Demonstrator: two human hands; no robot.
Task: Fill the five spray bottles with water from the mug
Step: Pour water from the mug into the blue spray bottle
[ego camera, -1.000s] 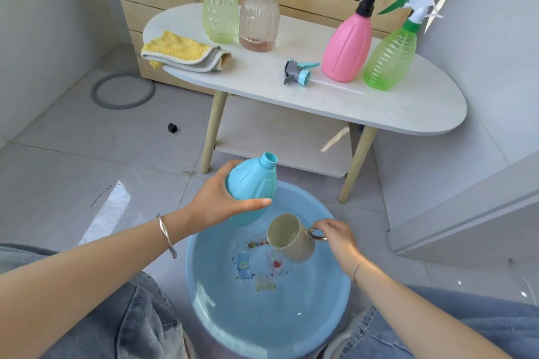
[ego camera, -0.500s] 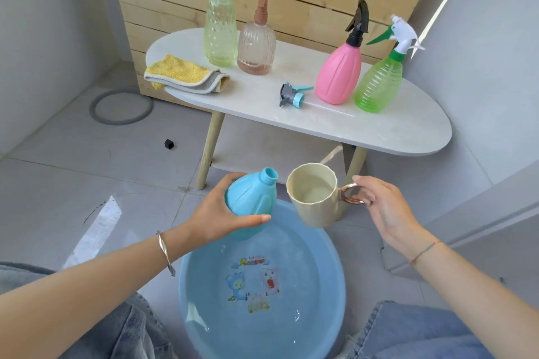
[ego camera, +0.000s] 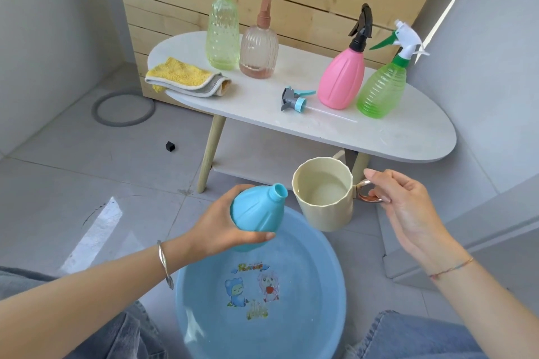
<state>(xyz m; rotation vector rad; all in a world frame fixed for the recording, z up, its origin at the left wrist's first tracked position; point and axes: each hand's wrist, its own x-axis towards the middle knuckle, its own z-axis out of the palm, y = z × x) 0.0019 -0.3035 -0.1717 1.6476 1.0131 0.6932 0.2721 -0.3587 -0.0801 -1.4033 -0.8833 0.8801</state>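
My left hand [ego camera: 221, 224] grips a blue bottle [ego camera: 258, 210] without its cap, tilted so its open neck points right. Beside that neck my right hand [ego camera: 408, 207] holds a cream mug [ego camera: 323, 198] by its copper handle; the mug stands upright with water in it. Both hover over a blue basin [ego camera: 329, 271] of water on the floor. The bottle's blue spray head [ego camera: 294, 99] lies on the white table [ego camera: 408, 137]. On the table also stand a pale green bottle [ego camera: 223, 38], a clear pinkish bottle [ego camera: 259, 46], a pink bottle [ego camera: 342, 79] and a green bottle [ego camera: 382, 90], all capped.
A yellow and grey cloth [ego camera: 183, 79] lies folded at the table's left end. A wooden slat wall rises behind the table. On the tiled floor lie a grey ring [ego camera: 124, 109] and a small black piece [ego camera: 170, 146]. My knees in jeans flank the basin.
My right hand has lifted the mug out of the basin, now filled with water, up beside the bottle's neck. The left hand kept holding the blue bottle in place.
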